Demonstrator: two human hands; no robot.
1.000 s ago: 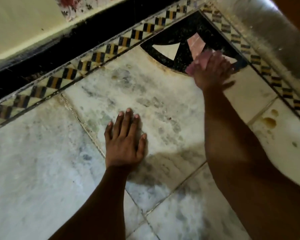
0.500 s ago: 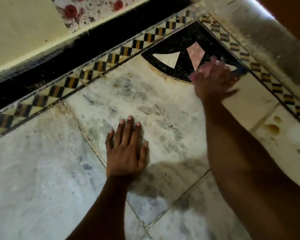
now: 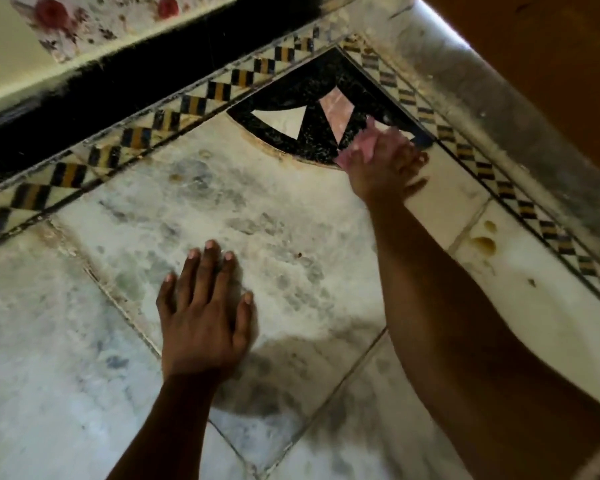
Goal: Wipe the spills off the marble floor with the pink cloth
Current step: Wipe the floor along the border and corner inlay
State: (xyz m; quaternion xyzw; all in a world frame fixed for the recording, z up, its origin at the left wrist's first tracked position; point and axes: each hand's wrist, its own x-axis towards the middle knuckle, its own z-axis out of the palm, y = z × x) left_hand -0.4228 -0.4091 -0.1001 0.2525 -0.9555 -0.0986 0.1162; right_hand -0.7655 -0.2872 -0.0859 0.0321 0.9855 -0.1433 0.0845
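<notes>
My right hand (image 3: 385, 166) presses the pink cloth (image 3: 359, 145) onto the floor at the edge of the black corner inlay (image 3: 302, 98); most of the cloth is hidden under my fingers. My left hand (image 3: 203, 313) lies flat, fingers spread, on the grey-veined marble floor (image 3: 222, 209), holding nothing. Two yellowish spills (image 3: 484, 242) sit on the white marble to the right of my right forearm. A brownish stain rims the curved edge of the inlay.
A checkered black-and-yellow border (image 3: 174, 114) runs along the wall side and turns down the right. Beyond it lie a black skirting (image 3: 125, 81) and a cream wall. A raised grey threshold (image 3: 499, 109) and a brown door stand at the right.
My right hand with the cloth has slid slightly toward me and to the right along the inlay's edge. My left hand stays planted in the same spot.
</notes>
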